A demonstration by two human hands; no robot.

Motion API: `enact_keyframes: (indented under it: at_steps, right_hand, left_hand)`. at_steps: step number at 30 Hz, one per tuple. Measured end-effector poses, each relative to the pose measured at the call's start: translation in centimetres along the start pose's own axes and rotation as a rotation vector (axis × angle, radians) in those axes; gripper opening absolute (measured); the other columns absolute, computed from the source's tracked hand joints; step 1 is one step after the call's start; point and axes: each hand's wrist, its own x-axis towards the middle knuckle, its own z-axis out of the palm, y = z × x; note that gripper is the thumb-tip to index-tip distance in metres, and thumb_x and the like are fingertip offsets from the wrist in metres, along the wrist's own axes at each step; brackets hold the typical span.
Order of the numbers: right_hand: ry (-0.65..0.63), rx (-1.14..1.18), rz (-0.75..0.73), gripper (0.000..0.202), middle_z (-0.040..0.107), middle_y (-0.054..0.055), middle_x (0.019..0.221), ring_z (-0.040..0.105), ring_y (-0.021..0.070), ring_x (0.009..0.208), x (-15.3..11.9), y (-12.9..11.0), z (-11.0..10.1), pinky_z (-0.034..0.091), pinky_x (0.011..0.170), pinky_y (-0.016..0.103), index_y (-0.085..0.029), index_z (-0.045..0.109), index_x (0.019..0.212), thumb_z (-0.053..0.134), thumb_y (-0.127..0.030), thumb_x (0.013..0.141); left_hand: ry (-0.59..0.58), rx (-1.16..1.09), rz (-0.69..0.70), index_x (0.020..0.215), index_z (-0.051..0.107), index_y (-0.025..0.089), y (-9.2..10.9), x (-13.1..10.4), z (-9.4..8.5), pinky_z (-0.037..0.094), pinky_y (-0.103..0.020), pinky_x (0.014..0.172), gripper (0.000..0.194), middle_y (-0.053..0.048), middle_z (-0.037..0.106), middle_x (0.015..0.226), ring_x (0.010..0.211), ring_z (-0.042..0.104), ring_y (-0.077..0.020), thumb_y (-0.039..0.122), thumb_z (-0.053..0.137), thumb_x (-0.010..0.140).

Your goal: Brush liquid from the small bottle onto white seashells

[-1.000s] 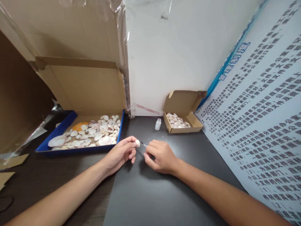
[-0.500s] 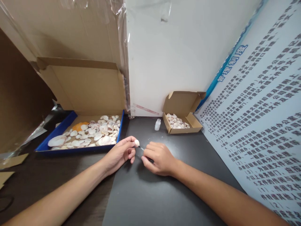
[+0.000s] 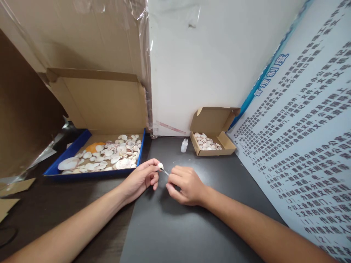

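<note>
Here I was, looking down past the small bottle (image 3: 184, 145), my landmark, upright with its mouth apparently uncapped! Nearer me than the bottle and to its left, I had the left hand (image 3: 142, 179) closed in a fingertip pinch on one pale shell (image 3: 161, 166), its other fingers loosely curled. Directly nearer me from the bottle, the right hand (image 3: 187, 185) was folded nearly closed around a thin brush (image 3: 165, 171), whose dark tip met the shell, or came very close; I couldn't tell which.

And how far along? One shell was up and being worked on, I judged, with the brush at its edge; whether any coat was on it, I couldn't tell. Well left of the bottle, plenty of loose shells (image 3: 123, 163) lay in the blue-sided box (image 3: 87, 176) around an orange piece (image 3: 95, 147). Just right of the bottle, the small carton (image 3: 215, 152) held another heap (image 3: 207, 143), lid raised. Which of those had been brushed, if any, I couldn't say!
</note>
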Motion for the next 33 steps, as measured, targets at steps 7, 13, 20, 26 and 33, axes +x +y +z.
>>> enact_keyframes:
  at_steps: [7,13,20,26,33]
  right_hand:
    - [0.035,-0.011,-0.021,0.032,0.046,0.000,0.057,0.034,0.0127,0.057,-0.07,-0.11,-0.03,0.024,0.058,0.029,-0.017,0.050,0.059,0.042,-0.025,0.089]
    - [0.043,-0.014,-0.012,0.036,0.042,0.000,0.053,0.031,0.0125,0.054,-0.02,-0.10,-0.16,0.023,0.057,0.029,-0.018,0.044,0.054,0.041,-0.024,0.089]
    - [0.062,-0.005,0.008,0.039,0.041,0.000,0.052,0.029,0.0119,0.053,-0.03,-0.12,-0.35,0.021,0.056,0.029,-0.017,0.042,0.052,0.040,-0.023,0.090]
    - [0.022,-0.018,0.016,0.036,0.046,0.000,0.056,0.033,0.0119,0.055,-0.08,-0.09,-0.12,0.022,0.057,0.029,-0.017,0.047,0.057,0.040,-0.026,0.091]
    - [0.016,-0.041,0.031,0.034,0.047,0.000,0.057,0.034,0.0124,0.056,-0.12,-0.05,0.04,0.024,0.058,0.029,-0.017,0.049,0.059,0.041,-0.026,0.090]
  left_hand:
    - [0.018,0.008,-0.022,0.078,0.048,0.019,0.18,-0.23,0.23,0.042,-0.018,0.040,0.020,0.007,0.041,0.056,0.044,0.037,-0.0065,0.025,0.067,0.076]
    - [0.021,0.026,-0.019,0.077,0.048,0.019,0.29,-0.32,0.45,0.042,-0.018,0.039,0.022,0.007,0.041,0.055,0.043,0.036,-0.0060,0.027,0.069,0.076]
    - [0.003,0.019,-0.017,0.076,0.048,0.019,0.24,-0.27,0.32,0.043,-0.019,0.040,0.021,0.007,0.042,0.055,0.043,0.037,-0.0063,0.026,0.068,0.077]
    - [-0.013,0.029,-0.018,0.077,0.048,0.019,0.11,-0.21,0.17,0.044,-0.019,0.041,0.020,0.007,0.042,0.054,0.044,0.037,-0.0069,0.027,0.067,0.078]
    - [-0.015,0.008,-0.016,0.078,0.049,0.018,0.11,-0.24,0.09,0.044,-0.019,0.042,0.018,0.007,0.042,0.053,0.044,0.038,-0.0071,0.025,0.066,0.079]
